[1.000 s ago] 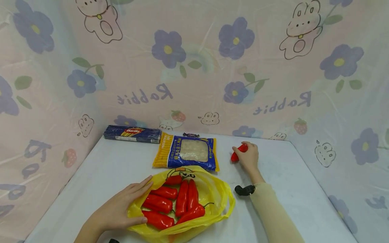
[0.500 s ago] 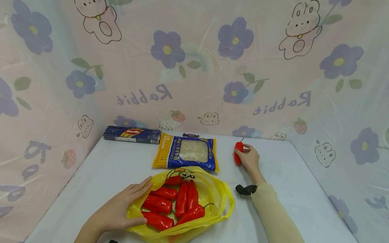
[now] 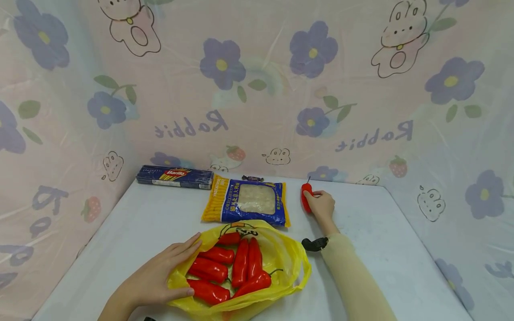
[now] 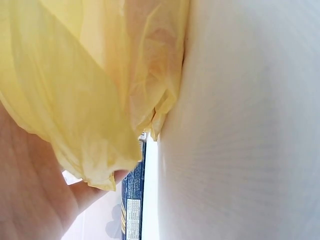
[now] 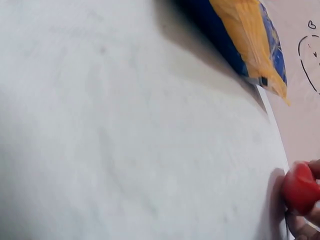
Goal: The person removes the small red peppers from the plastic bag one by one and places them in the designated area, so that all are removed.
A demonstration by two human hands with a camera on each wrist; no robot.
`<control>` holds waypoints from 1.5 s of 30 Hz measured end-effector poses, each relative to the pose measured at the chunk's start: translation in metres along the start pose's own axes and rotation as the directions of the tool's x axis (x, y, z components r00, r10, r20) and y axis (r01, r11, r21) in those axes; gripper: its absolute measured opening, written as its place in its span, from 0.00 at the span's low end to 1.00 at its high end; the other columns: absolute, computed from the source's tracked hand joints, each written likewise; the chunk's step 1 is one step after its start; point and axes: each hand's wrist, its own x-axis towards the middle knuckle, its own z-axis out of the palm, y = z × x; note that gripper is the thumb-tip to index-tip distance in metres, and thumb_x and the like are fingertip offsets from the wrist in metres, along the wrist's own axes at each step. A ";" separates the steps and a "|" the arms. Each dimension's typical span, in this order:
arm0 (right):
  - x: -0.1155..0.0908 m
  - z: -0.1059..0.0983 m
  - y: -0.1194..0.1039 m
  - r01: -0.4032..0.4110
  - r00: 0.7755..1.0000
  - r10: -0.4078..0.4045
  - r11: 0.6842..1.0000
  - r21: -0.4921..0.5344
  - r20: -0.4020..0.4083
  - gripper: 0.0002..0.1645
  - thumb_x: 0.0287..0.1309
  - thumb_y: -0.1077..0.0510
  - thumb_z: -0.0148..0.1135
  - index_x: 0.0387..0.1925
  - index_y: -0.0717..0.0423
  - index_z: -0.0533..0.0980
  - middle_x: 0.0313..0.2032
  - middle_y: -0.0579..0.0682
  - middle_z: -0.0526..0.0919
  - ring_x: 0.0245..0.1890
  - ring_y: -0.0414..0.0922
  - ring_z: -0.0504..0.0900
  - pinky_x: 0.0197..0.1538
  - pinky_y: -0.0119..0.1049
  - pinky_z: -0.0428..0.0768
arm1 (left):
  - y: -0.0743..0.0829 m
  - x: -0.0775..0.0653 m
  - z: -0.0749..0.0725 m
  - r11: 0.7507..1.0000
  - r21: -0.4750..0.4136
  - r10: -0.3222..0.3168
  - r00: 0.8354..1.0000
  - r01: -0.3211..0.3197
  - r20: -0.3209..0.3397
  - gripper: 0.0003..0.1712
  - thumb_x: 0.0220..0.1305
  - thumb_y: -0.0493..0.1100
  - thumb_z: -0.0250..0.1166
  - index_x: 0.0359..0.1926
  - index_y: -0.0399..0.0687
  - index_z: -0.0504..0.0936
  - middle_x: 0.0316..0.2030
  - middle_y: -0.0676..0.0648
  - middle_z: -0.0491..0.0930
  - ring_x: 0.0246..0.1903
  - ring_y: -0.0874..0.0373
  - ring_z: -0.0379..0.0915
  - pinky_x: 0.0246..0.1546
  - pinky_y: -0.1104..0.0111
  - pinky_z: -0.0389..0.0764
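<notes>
A yellow plastic bag (image 3: 281,249) lies with its mouth open at the front of the table, several red chili peppers (image 3: 209,269) inside. My left hand (image 3: 154,272) rests along the bag's left side, fingers and thumb spread and straight at its rim; in the left wrist view yellow film (image 4: 75,100) covers much of that hand. Beyond the bag, my right hand (image 3: 322,206) pinches one more red chili pepper (image 3: 306,196) between thumb and fingers, its thin stem toward the back wall. That pepper's end (image 5: 300,187) shows in the right wrist view, close over the white surface.
A blue and yellow pasta bag (image 3: 257,200) lies just behind the yellow bag. At the back left is a dark blue Barilla spaghetti pack (image 3: 175,177). A small dark wrapped candy (image 3: 252,178) sits near the back edge. Patterned sheeting (image 3: 257,102) encloses the white table (image 3: 385,249).
My right hand has turned the pepper more upright, with its stem now showing, and moved it a little left. The left hand and bag have stayed in place.
</notes>
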 end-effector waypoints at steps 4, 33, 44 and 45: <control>-0.002 0.003 -0.002 -0.002 1.000 0.002 1.000 -0.002 -0.005 0.31 0.67 0.41 0.65 0.55 0.62 0.80 0.47 0.63 0.86 0.45 0.56 0.83 0.42 0.39 0.85 | 0.000 0.000 0.001 1.000 0.011 0.007 1.000 -0.007 -0.007 0.56 0.54 0.80 0.66 0.80 0.65 0.68 0.82 0.59 0.59 0.70 0.49 0.70 0.53 0.46 0.88; -0.011 -0.011 0.001 0.052 0.999 -0.053 0.996 0.075 0.010 0.31 0.67 0.42 0.67 0.58 0.62 0.81 0.48 0.63 0.86 0.41 0.54 0.83 0.35 0.30 0.80 | 0.002 -0.001 0.000 1.000 0.001 -0.008 1.000 0.008 0.005 0.57 0.54 0.80 0.66 0.80 0.63 0.68 0.82 0.58 0.59 0.71 0.47 0.69 0.53 0.45 0.87; -0.030 -0.039 -0.016 0.087 0.996 -0.091 0.985 0.146 0.020 0.34 0.68 0.39 0.67 0.63 0.58 0.80 0.54 0.63 0.86 0.49 0.56 0.82 0.40 0.32 0.78 | 0.002 0.000 -0.001 1.000 -0.002 -0.007 1.000 0.007 0.005 0.57 0.54 0.80 0.67 0.80 0.63 0.68 0.82 0.58 0.58 0.72 0.46 0.68 0.54 0.43 0.86; -0.032 -0.041 -0.018 0.085 0.995 -0.090 0.985 0.150 0.030 0.34 0.68 0.38 0.67 0.64 0.58 0.80 0.55 0.63 0.86 0.50 0.57 0.82 0.40 0.33 0.78 | 0.002 0.000 -0.001 1.000 -0.006 -0.008 1.000 0.008 0.004 0.57 0.54 0.79 0.67 0.80 0.62 0.68 0.82 0.58 0.58 0.72 0.45 0.68 0.54 0.43 0.86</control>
